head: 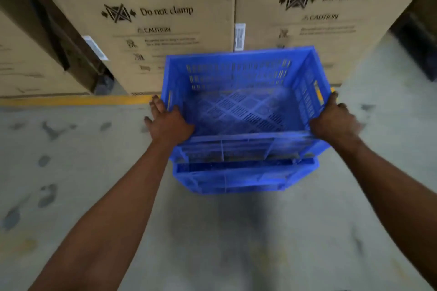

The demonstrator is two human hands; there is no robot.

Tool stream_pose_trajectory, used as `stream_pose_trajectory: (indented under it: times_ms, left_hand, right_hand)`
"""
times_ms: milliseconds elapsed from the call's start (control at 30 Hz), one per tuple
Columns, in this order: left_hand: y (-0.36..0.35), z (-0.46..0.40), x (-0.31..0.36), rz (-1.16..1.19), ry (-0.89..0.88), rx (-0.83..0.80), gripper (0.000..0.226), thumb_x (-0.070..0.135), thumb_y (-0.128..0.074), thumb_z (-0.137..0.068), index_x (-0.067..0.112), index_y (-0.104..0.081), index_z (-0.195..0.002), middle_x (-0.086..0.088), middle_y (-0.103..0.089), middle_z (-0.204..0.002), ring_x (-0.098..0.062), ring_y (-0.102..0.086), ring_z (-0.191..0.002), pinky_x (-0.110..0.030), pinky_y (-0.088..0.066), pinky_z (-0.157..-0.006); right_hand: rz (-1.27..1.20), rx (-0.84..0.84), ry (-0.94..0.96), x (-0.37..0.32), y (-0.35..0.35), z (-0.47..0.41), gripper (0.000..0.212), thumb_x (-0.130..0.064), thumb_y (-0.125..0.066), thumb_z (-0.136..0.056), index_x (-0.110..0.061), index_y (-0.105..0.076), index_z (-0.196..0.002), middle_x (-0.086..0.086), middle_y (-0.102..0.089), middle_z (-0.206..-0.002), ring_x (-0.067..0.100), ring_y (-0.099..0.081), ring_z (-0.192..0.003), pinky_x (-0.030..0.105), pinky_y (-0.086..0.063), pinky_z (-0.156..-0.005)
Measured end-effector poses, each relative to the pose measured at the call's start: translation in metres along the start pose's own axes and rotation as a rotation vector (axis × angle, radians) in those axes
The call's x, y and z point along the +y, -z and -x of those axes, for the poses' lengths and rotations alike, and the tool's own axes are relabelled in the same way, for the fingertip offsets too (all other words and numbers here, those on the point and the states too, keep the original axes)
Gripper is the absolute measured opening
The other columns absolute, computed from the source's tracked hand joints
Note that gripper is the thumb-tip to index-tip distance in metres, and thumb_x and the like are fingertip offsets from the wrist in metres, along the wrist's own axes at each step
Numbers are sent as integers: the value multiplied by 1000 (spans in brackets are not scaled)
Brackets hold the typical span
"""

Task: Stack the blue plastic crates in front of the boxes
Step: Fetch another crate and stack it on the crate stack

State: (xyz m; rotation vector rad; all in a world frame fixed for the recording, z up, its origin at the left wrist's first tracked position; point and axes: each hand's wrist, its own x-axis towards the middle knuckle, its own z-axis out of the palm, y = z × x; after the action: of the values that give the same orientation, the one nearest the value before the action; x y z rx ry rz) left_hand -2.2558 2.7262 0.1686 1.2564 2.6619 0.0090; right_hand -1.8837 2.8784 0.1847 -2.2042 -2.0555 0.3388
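At the far left, a cardboard box [21, 64] stood on the floor [82, 172], and a dark gap separated it from the next one. Further right, a big cardboard box [146, 19] carried the printed words "Do not clamp" and "CAUTION". A yellow line [75, 99] ran on the floor along the foot of these boxes.

The left hand [169, 123] was on the left rim of the upper blue crate [238, 101]. Its thumb lay over the rim on the inner side and its fingers were spread along the outer wall, so it held the crate from the left near corner. The upper blue crate was between both hands, open side up, with nothing visible inside it. It sat a little tilted on the lower blue crate [236, 179], which stood on the floor just in front of the boxes; only the near edge of the lower one was visible. It was not clear if the upper crate was already fully resting on it.

The right hand [333, 120] gripped the right rim of the upper crate, with fingers curled around the edge near the handle opening. Behind it stood a second printed cardboard box [331, 7], touching the first one side by side. A white label [239, 36] was stuck at the seam between them
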Motion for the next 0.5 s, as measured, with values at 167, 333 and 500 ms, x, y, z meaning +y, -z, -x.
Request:
stream_pose_trajectory:
  times_ms: [167, 333, 500]
  left_hand:
    - [-8, -2, -7, 22, -34, 79, 83, 75, -63, -82, 32, -44, -151, -22, 2, -170, -41, 4, -158, -70, -15, -119]
    - [-18, 19, -4, 232, -386, 527, 65, 82, -42, -89, 31, -71, -118, -11, -58, -145, -32, -42, -146, -59, -33, -113]
    - [-44, 64, 0, 14, -549, 526, 86, 95, -13, -81, 27, -65, -82, -1, -70, -77, -26, -69, -84, -34, -46, -62]
  right_hand:
    - [17, 18, 14, 0, -6, 9, 86, -49, -61, -84, -12, -25, -152, 23, -41, -146, 47, -52, -126, 55, -45, -102]
    - [18, 364, 357, 16, -24, 24, 64, -70, -32, -93, -28, -52, -136, 4, -44, -151, 34, -35, -140, 60, -40, -104]
    - [87, 448, 598, 26, -65, 58, 68, -74, -10, -94, -40, -67, -109, -10, -70, -115, 24, -47, -135, 58, -25, -110]
